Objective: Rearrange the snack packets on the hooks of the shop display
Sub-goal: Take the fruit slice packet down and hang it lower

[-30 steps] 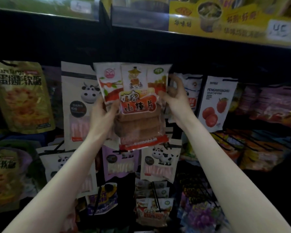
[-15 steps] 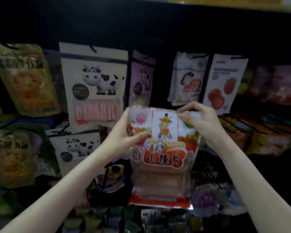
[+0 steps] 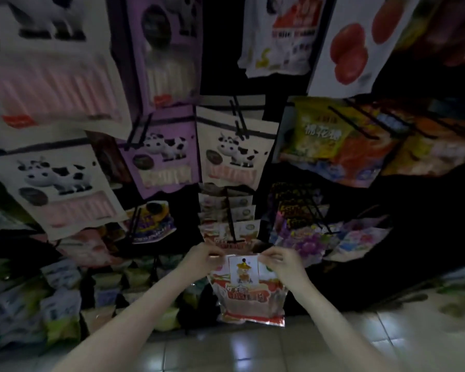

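Observation:
A red and white snack packet (image 3: 249, 288) with a small cartoon figure on its header hangs upright low in the display. My left hand (image 3: 202, 257) pinches its top left corner and my right hand (image 3: 283, 261) pinches its top right corner. The hang hole at the packet's top sits just below the tip of a black hook (image 3: 232, 232). That hook carries several matching packets (image 3: 227, 210) stacked behind one another.
Cow-print stick packets (image 3: 234, 154) and purple ones (image 3: 164, 157) hang above. Colourful candy bags (image 3: 330, 146) and purple packets (image 3: 304, 237) hang to the right. Green bags (image 3: 59, 304) fill the lower left. Tiled floor (image 3: 253, 350) lies below.
Both hands have carried the packet down from the upper row to the low hook. The camera has tilted down, so the floor is in view.

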`<move>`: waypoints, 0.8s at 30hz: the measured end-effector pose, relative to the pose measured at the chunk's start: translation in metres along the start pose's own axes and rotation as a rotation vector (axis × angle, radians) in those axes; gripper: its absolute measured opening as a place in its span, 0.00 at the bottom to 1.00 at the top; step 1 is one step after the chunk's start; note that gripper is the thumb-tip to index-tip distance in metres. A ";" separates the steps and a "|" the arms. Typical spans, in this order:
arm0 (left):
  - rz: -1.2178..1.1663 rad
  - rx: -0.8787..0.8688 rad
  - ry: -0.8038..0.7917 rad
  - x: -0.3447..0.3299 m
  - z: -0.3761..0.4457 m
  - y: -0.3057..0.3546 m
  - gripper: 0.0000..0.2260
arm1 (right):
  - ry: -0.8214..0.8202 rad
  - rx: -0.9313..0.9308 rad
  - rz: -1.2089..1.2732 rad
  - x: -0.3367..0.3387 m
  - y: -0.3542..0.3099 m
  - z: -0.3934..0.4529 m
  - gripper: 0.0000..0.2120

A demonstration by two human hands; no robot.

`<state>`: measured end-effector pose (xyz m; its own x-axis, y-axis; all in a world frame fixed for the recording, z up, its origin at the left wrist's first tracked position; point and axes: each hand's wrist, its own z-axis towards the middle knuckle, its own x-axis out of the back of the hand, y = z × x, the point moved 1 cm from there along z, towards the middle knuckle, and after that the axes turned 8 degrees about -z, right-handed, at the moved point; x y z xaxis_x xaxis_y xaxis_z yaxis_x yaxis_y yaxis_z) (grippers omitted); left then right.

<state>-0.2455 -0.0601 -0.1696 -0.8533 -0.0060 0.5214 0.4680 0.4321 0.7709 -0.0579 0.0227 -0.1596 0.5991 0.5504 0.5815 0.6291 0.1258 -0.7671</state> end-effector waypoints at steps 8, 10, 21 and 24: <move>0.095 0.217 0.225 -0.015 0.050 -0.018 0.11 | -0.003 0.053 -0.150 -0.026 0.011 0.069 0.08; 0.158 0.266 0.288 -0.014 0.058 -0.021 0.12 | -0.004 0.066 -0.183 -0.030 0.012 0.081 0.09; 0.222 0.318 0.378 -0.004 0.084 -0.021 0.14 | 0.044 0.075 -0.263 -0.036 0.010 0.121 0.09; 0.279 0.331 0.384 -0.006 0.086 -0.022 0.13 | 0.043 0.057 -0.270 -0.040 0.012 0.124 0.08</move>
<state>-0.2703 0.0082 -0.2210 -0.5347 -0.1513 0.8314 0.5135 0.7232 0.4619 -0.1351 0.1042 -0.2258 0.4343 0.4552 0.7773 0.7409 0.3103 -0.5957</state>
